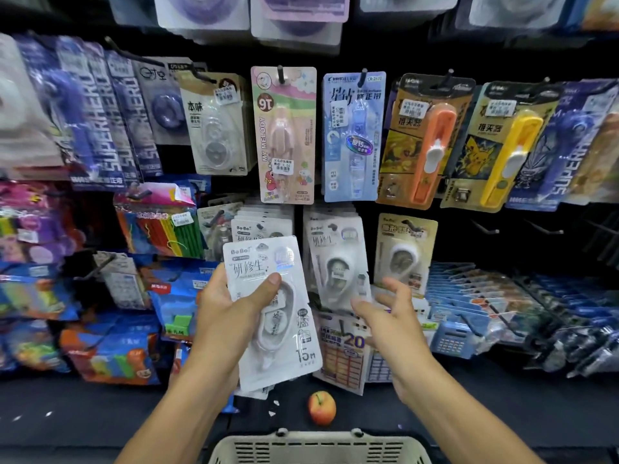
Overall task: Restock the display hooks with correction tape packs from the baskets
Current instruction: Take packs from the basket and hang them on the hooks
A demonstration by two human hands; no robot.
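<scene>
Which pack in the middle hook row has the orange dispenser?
The pack with the orange dispenser, fourth from the pink My Melody pack going right. Its neighbour on the right, the Pikachu pack, holds a yellow dispenser; the light blue pack hangs on its left.

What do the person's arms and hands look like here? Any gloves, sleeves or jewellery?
Both arms are bare as far as the picture shows: no sleeves reach the forearms. The left hand and the right hand wear no gloves, and no rings, watch or bracelets show on the fingers or wrists. The nails look short and unpainted. No markings or tattoos are visible on either forearm.
</scene>
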